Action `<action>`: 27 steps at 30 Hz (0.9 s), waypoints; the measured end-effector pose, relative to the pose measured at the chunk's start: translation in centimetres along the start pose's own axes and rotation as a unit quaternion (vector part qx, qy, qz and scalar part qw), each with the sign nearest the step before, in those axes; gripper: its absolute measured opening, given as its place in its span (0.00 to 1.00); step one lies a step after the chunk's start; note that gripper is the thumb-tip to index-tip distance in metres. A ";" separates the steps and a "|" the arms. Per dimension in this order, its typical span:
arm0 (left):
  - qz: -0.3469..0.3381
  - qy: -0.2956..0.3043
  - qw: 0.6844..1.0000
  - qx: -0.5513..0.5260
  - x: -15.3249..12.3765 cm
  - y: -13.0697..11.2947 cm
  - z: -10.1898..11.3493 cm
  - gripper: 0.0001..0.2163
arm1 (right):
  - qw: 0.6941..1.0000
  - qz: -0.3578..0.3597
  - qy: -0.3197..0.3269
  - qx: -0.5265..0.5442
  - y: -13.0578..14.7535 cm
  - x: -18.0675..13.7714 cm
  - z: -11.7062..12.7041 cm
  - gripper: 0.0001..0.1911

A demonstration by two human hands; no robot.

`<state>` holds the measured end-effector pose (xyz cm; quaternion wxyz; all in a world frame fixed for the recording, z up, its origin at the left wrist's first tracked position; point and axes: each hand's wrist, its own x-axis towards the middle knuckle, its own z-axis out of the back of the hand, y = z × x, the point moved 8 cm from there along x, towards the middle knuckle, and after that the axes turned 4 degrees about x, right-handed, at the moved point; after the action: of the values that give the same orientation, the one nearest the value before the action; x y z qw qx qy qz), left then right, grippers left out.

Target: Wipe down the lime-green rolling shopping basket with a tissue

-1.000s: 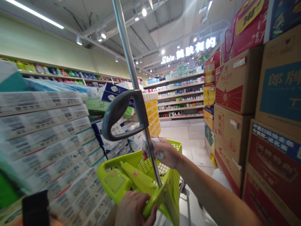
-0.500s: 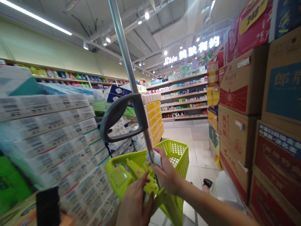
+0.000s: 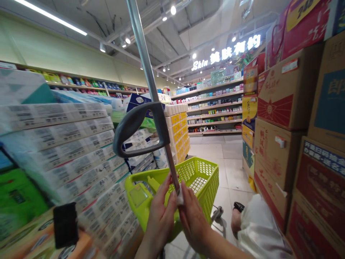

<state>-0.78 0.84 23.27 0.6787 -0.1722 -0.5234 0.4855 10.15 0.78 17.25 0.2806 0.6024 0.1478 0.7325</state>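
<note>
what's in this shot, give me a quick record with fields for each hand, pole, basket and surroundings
right hand: holds a white wipe against the metal pole
left hand: beside the pole's lower part, contact unclear
pole: slanted, with a gray loop handle above both hands
basket: lime-green perforated cart basket
left side: stacked plastic-wrapped packs
right side: stacked cardboard cartons
background: stocked shelves, lit "Skin" sign

Pole (image 3: 170,162): obstacle; lower end, clock centre.
Handle (image 3: 163,126): blocks 11 o'clock.
Packs (image 3: 78,138): wall, 10 o'clock.
Basket (image 3: 211,183): open-topped, 2 o'clock.
Floor (image 3: 231,169): passable beyond, 2 o'clock.
Cartons (image 3: 273,153): wall, 3 o'clock.
</note>
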 end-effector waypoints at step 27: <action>-0.009 -0.047 0.997 -0.062 0.5 -2.2 1.3 0.23 | 0.996 -0.016 -0.049 0.078 2.1 5.6 1.8 0.27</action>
<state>-0.89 -0.11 25.70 0.6454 -0.1861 -0.5857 0.4536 10.76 2.16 23.36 0.2515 0.6553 0.2005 0.6835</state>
